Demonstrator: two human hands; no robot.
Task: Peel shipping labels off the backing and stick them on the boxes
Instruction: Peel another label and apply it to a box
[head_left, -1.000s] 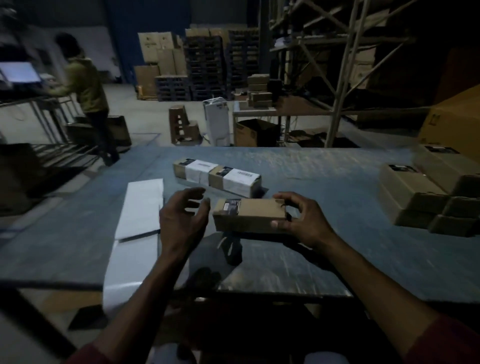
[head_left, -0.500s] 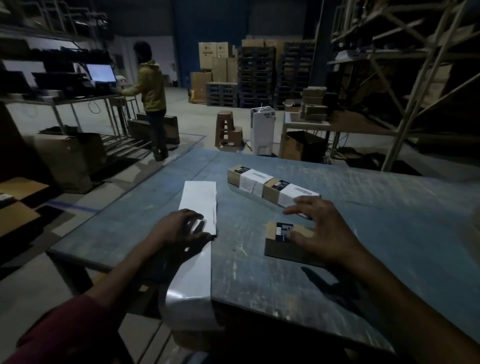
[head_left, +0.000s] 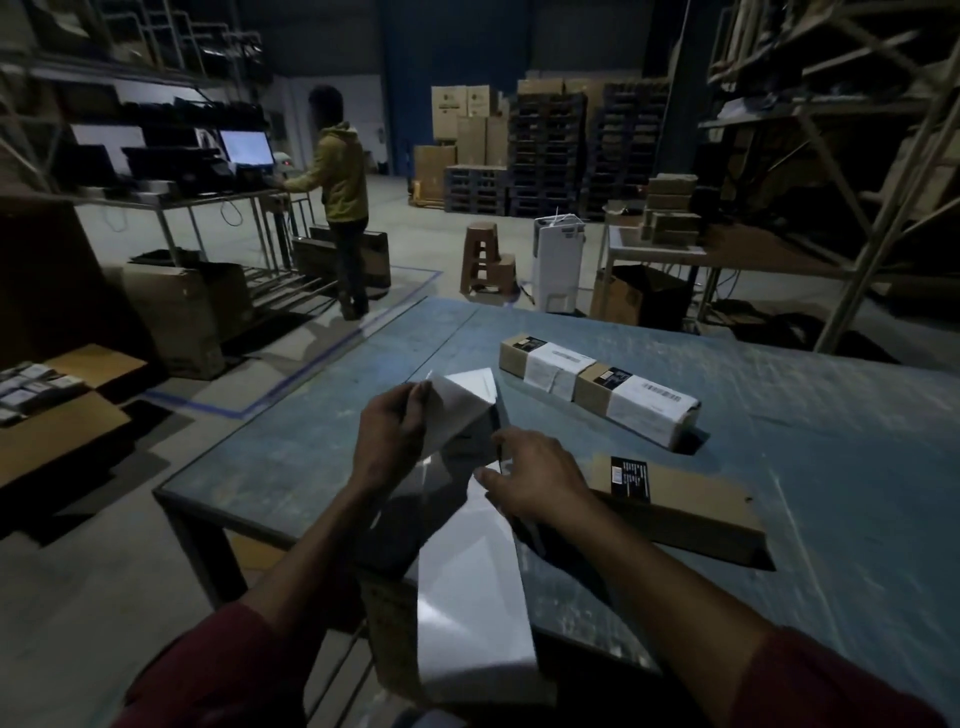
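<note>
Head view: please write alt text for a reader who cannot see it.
Both hands lift a white label strip above a blue table: left hand grips its top, right hand pinches its edge. One plain box lies nearby, two labelled boxes behind.

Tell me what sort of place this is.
Most likely a warehouse packing area. Stacked cardboard cartons and dark pallets stand at the back, metal racking rises on the right, and labelled boxes lie on the work table where both hands handle a strip of label backing.
</note>
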